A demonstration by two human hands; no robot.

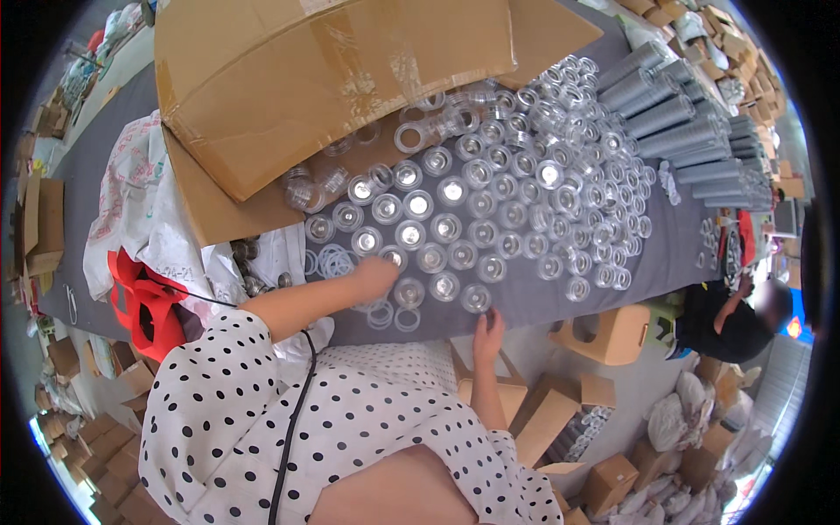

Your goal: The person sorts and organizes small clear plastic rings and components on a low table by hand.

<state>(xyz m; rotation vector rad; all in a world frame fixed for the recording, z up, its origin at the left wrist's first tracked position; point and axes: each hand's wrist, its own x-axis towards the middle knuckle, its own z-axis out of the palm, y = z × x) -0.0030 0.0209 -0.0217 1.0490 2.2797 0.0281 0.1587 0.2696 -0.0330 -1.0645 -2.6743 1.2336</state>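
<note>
Many clear round plastic pieces, like shallow cups or lids with shiny metallic centres, stand on a grey-covered table. My left hand (376, 276) is closed at the near left of them, touching or right beside one clear round piece (395, 258). What its fingers hold, if anything, is hidden. White translucent rings (334, 260) lie to its left, and a loose ring (407, 319) lies near the table's front edge. My right hand (489, 336) is at that edge with thumb and fingers apart, just below another clear round piece (475, 298). It holds nothing I can see.
A big open cardboard box (324, 79) spills more clear pieces onto the table. White sacks (144, 197) and a red bag (144, 306) lie left. Grey ribbed tubes (669, 118) are stacked far right. A tan stool (612, 335) and another person (726, 319) are beyond the front edge.
</note>
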